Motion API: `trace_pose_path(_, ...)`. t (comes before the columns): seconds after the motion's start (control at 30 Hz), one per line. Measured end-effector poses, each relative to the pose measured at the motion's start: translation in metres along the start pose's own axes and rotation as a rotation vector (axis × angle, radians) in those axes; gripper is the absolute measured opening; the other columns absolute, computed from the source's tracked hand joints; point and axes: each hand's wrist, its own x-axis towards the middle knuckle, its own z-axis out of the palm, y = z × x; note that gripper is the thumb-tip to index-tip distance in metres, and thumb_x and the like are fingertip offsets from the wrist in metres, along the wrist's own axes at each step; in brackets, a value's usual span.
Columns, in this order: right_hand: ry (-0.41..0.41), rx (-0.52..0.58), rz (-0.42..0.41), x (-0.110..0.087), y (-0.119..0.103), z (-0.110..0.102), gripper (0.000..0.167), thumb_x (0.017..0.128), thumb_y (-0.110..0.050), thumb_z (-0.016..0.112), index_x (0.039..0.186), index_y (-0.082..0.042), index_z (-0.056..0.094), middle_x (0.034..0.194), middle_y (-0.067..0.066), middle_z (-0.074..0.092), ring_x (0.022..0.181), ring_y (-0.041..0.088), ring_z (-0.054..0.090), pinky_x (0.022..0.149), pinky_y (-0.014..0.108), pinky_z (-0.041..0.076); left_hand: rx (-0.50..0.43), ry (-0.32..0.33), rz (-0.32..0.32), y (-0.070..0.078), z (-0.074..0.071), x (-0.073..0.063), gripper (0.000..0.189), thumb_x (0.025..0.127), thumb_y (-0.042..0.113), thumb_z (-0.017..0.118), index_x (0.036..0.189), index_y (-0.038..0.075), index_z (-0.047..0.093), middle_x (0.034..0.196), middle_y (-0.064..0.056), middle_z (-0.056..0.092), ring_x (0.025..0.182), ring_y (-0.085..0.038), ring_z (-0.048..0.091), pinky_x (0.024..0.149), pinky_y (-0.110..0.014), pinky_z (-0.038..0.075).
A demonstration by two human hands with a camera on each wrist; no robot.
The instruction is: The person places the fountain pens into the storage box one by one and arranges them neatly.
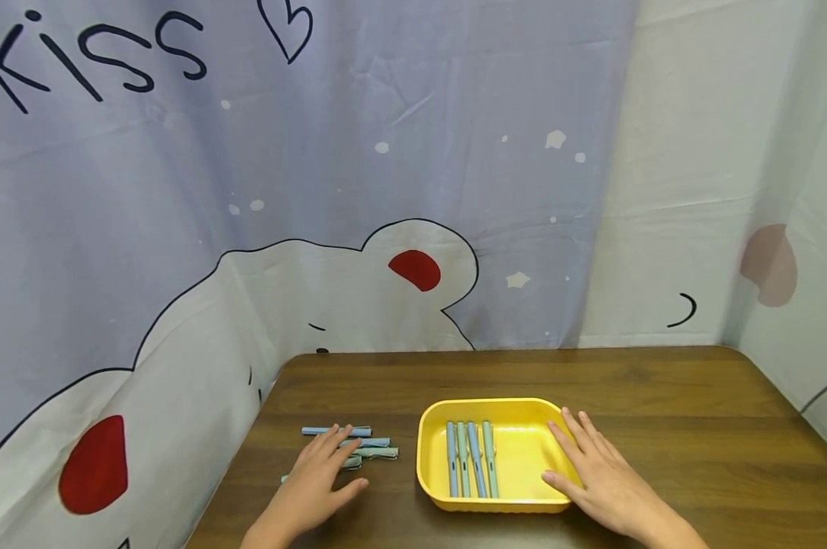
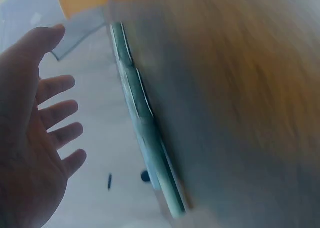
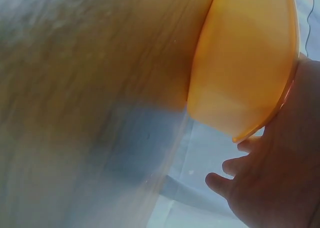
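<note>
Hands (image 1: 312, 482) are splayed wide; only the head view shows four pens (image 1: 476, 457) inside the tray (image 1: 523, 467).

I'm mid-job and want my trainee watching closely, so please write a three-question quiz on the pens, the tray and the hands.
1. How many pens lie inside the yellow tray?
2. True or false: the right hand holds no pen.
3. Where do the loose pens lie?
A) Behind the tray
B) On the table, to the left of the tray
C) To the right of the tray

Key
1. Four: blue, green, blue, green from the left.
2. True; it is at the tray's right rim.
3. B; in the head view the left hand partly hides them.
</note>
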Motion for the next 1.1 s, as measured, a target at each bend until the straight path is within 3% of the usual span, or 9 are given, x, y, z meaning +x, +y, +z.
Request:
trace_pose_path(0.17, -0.003, 0.000, -0.027, -0.002, 0.005, 0.001, 0.077, 0.095, -0.054, 0.064, 0.155, -0.011, 0.041, 0.165, 0.018, 0.025, 0.147, 0.047, 0.028, 0.108, 0.068, 0.035, -0.007, -0.039, -0.070, -0.013, -0.004, -0.011, 0.059, 0.092, 0.041, 0.074, 0.139, 0.008, 0.061, 0.151, -0.015, 0.050, 0.142, -0.042, 0.040, 0.111, -0.067, 0.032)
trace_pose_path(0.37, -0.008, 0.005, -0.044, -0.004, 0.007, -0.001, 0.080, 0.093, -0.055, 0.067, 0.155, -0.009, 0.042, 0.165, 0.019, 0.026, 0.144, 0.050, 0.032, 0.104, 0.069, 0.039, 0.023, -0.027, -0.078, -0.024, -0.004, -0.018, 0.055, 0.090, 0.039, 0.075, 0.133, 0.005, 0.065, 0.146, -0.017, 0.055, 0.137, -0.042, 0.046, 0.110, -0.064, 0.036)
trace_pose_path(0.47, -0.008, 0.001, -0.051, -0.003, 0.007, 0.000, 0.080, 0.094, -0.054, 0.066, 0.154, -0.008, 0.043, 0.165, 0.020, 0.026, 0.143, 0.051, 0.032, 0.104, 0.068, 0.039, 0.032, -0.046, -0.114, -0.029, -0.002, -0.021, 0.056, 0.090, 0.038, 0.076, 0.134, 0.006, 0.064, 0.144, -0.017, 0.057, 0.136, -0.042, 0.048, 0.110, -0.062, 0.037)
trace_pose_path(0.87, -0.012, -0.005, -0.063, 0.000, 0.007, -0.001, 0.078, 0.095, -0.054, 0.065, 0.154, -0.008, 0.042, 0.164, 0.022, 0.026, 0.143, 0.052, 0.033, 0.103, 0.069, 0.039, 0.021, -0.119, -0.201, -0.040, 0.002, -0.021, 0.049, 0.089, 0.036, 0.078, 0.129, 0.010, 0.068, 0.129, -0.007, 0.066, 0.123, -0.031, 0.059, 0.102, -0.056, 0.047)
trace_pose_path(1.1, -0.008, -0.007, -0.066, -0.001, 0.008, 0.000, 0.078, 0.095, -0.054, 0.064, 0.155, -0.009, 0.041, 0.164, 0.022, 0.026, 0.143, 0.051, 0.034, 0.103, 0.068, 0.040, 0.040, -0.143, -0.210, -0.045, 0.007, -0.019, 0.046, 0.087, 0.034, 0.080, 0.125, 0.010, 0.069, 0.120, -0.006, 0.069, 0.116, -0.030, 0.062, 0.098, -0.054, 0.050)
